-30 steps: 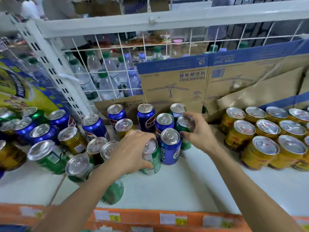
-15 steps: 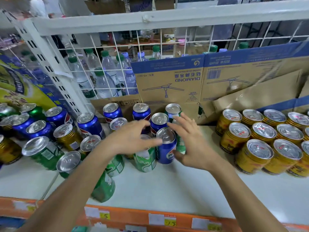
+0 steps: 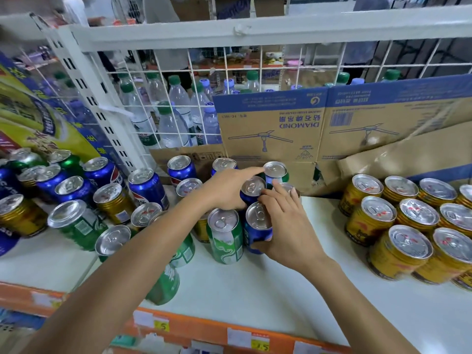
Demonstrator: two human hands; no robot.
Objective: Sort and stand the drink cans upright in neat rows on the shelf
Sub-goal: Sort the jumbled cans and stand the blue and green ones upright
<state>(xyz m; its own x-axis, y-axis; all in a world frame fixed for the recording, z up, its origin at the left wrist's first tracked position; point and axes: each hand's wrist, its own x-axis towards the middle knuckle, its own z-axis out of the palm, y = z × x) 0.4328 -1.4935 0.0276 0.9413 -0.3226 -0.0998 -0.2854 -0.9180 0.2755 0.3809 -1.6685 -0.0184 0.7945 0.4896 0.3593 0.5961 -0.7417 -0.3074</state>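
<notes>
White sheet metal forms the shelf (image 3: 255, 290), and an orange strip (image 3: 204, 325) along its front edge carries paper price labels (image 3: 259, 343). A white wire grid (image 3: 204, 72) closes the back edge. Water bottles (image 3: 176, 118) with green and lilac caps stand behind it, and beyond them is a blurred shop aisle. A brown and blue cardboard box (image 3: 270, 129), its print upside down, leans against the grid at the back right. A yellow and blue poster (image 3: 38, 118) covers the left end.

Gold cans (image 3: 398, 218) stand upright in tight rows by the right edge. Mixed cans (image 3: 107, 198) in blue, green and gold crowd the left side in no order.

Mid-shelf, the right hand (image 3: 286, 231) grips the front blue can (image 3: 258, 226), thumb wrapped round its side and fingers spread behind it. A green can (image 3: 224, 236) stands touching it on the left. The left hand (image 3: 227, 190) stretches its index finger to the rim of the back can (image 3: 275, 172). Its other fingers curl beside a second blue can (image 3: 252, 187), and I cannot tell whether they hold it.
</notes>
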